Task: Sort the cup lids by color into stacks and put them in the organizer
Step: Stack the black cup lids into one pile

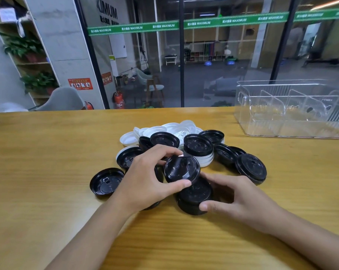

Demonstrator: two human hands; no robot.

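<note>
Head view shows your left hand (pixel 149 180) pinching a tilted black lid (pixel 181 169) over the black stack (pixel 196 194) your right hand (pixel 242 197) grips mid-table; next, seat it squarely.

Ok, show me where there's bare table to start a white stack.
Bare table lies left of the lone black lid, and between the rightmost black lid and the organizer. Crowded at centre: the lid pile, left hand pinching a tilted lid, right hand gripping the black stack.
</note>
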